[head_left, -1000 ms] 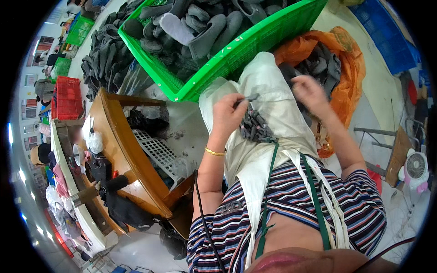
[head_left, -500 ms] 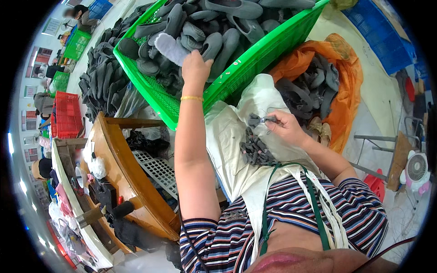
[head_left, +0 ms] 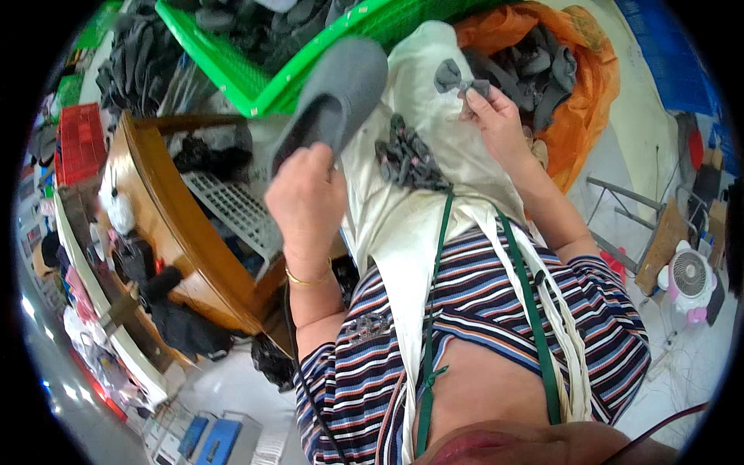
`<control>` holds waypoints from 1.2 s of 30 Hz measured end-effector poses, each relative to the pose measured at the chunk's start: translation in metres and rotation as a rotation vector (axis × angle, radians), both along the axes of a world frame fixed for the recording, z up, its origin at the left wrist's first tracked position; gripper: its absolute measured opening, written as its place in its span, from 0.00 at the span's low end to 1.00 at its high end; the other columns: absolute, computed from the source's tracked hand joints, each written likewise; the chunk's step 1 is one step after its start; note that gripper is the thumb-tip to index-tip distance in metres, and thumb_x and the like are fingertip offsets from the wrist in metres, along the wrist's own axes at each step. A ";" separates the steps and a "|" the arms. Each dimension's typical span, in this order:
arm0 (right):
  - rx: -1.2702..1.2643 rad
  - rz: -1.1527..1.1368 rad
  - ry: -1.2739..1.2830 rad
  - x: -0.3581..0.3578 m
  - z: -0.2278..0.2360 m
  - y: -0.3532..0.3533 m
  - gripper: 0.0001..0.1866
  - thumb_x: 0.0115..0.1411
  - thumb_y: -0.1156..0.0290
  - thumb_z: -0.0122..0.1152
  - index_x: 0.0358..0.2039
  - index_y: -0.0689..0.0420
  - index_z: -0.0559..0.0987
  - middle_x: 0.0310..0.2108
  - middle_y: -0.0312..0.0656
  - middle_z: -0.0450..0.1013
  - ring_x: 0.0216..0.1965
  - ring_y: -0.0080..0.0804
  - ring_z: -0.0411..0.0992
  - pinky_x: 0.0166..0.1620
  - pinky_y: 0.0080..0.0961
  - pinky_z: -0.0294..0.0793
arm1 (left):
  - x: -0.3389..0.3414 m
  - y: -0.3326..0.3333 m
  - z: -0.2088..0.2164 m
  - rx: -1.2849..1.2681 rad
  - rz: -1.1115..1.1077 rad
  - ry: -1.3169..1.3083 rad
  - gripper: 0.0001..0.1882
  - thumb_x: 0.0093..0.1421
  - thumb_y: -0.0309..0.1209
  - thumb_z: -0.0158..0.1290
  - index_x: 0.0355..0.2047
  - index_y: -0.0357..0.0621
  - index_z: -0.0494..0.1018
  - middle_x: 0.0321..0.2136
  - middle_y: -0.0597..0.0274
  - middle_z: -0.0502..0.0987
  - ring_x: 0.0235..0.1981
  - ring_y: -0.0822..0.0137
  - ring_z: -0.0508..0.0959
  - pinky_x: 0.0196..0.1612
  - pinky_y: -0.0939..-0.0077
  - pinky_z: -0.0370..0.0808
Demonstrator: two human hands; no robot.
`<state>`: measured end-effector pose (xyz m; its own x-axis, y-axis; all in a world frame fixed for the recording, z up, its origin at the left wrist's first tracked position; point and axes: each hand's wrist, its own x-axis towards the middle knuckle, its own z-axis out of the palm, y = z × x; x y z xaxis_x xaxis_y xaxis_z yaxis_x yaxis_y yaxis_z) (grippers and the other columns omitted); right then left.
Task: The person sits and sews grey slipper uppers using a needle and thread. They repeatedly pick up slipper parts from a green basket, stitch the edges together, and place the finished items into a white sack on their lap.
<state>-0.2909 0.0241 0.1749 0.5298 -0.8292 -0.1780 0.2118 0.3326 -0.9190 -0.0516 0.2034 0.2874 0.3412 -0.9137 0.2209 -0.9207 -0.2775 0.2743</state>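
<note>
My left hand (head_left: 308, 194) is closed round the heel opening of a dark grey slipper (head_left: 353, 81), held up over my lap with its toe pointing away. Between the thumb and fingers of my right hand (head_left: 502, 128) is a small grey fabric bow (head_left: 449, 76), above my apron. A heap of similar small grey bows (head_left: 407, 155) lies on the cream apron (head_left: 399, 225) across my lap. Just beyond the slipper stands a green basket (head_left: 252, 101) with many grey slippers (head_left: 232, 43) in it.
An orange sack (head_left: 597, 77) holding grey slippers (head_left: 552, 74) stands at the far right. To the left is a wooden table (head_left: 167, 209), with a red crate (head_left: 80, 143) and a slipper pile (head_left: 139, 66) beyond. A small fan (head_left: 690, 271) is at right.
My left hand has come out of the green basket toward me with a grey slipper. My right hand still holds the bow, now farther from my body. The whole view has shifted.
</note>
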 end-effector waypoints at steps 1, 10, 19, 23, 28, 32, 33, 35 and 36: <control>0.016 0.036 -0.039 0.003 -0.006 0.002 0.09 0.68 0.69 0.57 0.43 0.60 0.78 0.37 0.34 0.76 0.33 0.21 0.71 0.44 0.24 0.74 | -0.009 0.021 -0.013 0.126 -0.001 0.034 0.05 0.47 0.26 0.53 0.27 0.45 0.72 0.25 0.56 0.73 0.30 0.50 0.77 0.31 0.58 0.73; -0.031 0.202 0.009 0.026 -0.015 0.018 0.13 0.69 0.65 0.57 0.45 0.62 0.79 0.38 0.35 0.76 0.34 0.21 0.72 0.44 0.25 0.75 | -0.018 0.059 -0.087 0.276 0.055 0.844 0.15 0.56 0.31 0.58 0.39 0.31 0.75 0.30 0.51 0.77 0.32 0.58 0.78 0.38 0.69 0.76; 0.058 0.358 0.109 0.049 -0.002 0.048 0.17 0.71 0.61 0.53 0.48 0.61 0.78 0.37 0.34 0.76 0.35 0.20 0.72 0.44 0.21 0.75 | -0.047 0.024 -0.089 -0.287 0.251 1.754 0.27 0.58 0.24 0.60 0.56 0.33 0.66 0.50 0.61 0.71 0.46 0.72 0.70 0.52 0.81 0.68; -0.274 0.557 0.233 0.073 0.003 0.074 0.15 0.68 0.62 0.57 0.43 0.63 0.78 0.33 0.38 0.75 0.35 0.24 0.73 0.41 0.24 0.74 | -0.060 0.028 -0.089 -0.497 0.353 1.919 0.23 0.60 0.27 0.60 0.54 0.36 0.68 0.46 0.63 0.73 0.46 0.73 0.72 0.52 0.79 0.69; -0.904 0.693 0.398 0.071 0.009 0.079 0.15 0.63 0.61 0.60 0.38 0.61 0.78 0.32 0.49 0.74 0.36 0.49 0.74 0.39 0.37 0.73 | -0.052 0.018 -0.091 -0.515 0.685 1.981 0.13 0.64 0.28 0.56 0.48 0.41 0.71 0.40 0.65 0.77 0.41 0.72 0.75 0.48 0.76 0.72; -0.715 0.524 0.352 0.058 0.014 0.070 0.10 0.65 0.69 0.59 0.44 0.60 0.78 0.35 0.44 0.76 0.35 0.34 0.76 0.40 0.26 0.74 | -0.049 0.011 -0.090 -0.540 0.769 2.016 0.13 0.64 0.28 0.56 0.48 0.40 0.71 0.42 0.62 0.77 0.42 0.69 0.77 0.48 0.75 0.73; -0.497 0.531 0.383 0.055 0.021 0.065 0.11 0.67 0.70 0.56 0.48 0.59 0.76 0.35 0.40 0.77 0.36 0.24 0.77 0.41 0.21 0.75 | -0.049 0.007 -0.088 -0.542 0.761 2.028 0.13 0.64 0.28 0.56 0.48 0.40 0.71 0.42 0.61 0.77 0.42 0.69 0.77 0.48 0.74 0.73; -0.321 0.493 0.342 0.056 0.018 0.061 0.11 0.68 0.70 0.55 0.49 0.58 0.75 0.34 0.37 0.77 0.37 0.21 0.76 0.42 0.19 0.75 | -0.050 0.003 -0.084 -0.505 0.772 2.020 0.13 0.64 0.28 0.57 0.47 0.39 0.71 0.42 0.61 0.77 0.43 0.68 0.77 0.48 0.73 0.74; -0.235 0.474 0.317 0.057 0.015 0.058 0.11 0.68 0.70 0.54 0.50 0.57 0.75 0.33 0.36 0.76 0.38 0.20 0.76 0.42 0.19 0.76 | -0.050 0.000 -0.082 -0.489 0.777 2.013 0.13 0.64 0.28 0.57 0.47 0.39 0.71 0.43 0.60 0.78 0.43 0.68 0.77 0.49 0.72 0.74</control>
<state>-0.2337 0.0818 0.1900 0.8014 -0.5528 -0.2284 -0.2052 0.1045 -0.9731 -0.1012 0.2036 0.2053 0.5065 -0.5242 -0.6847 0.8125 0.0242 0.5825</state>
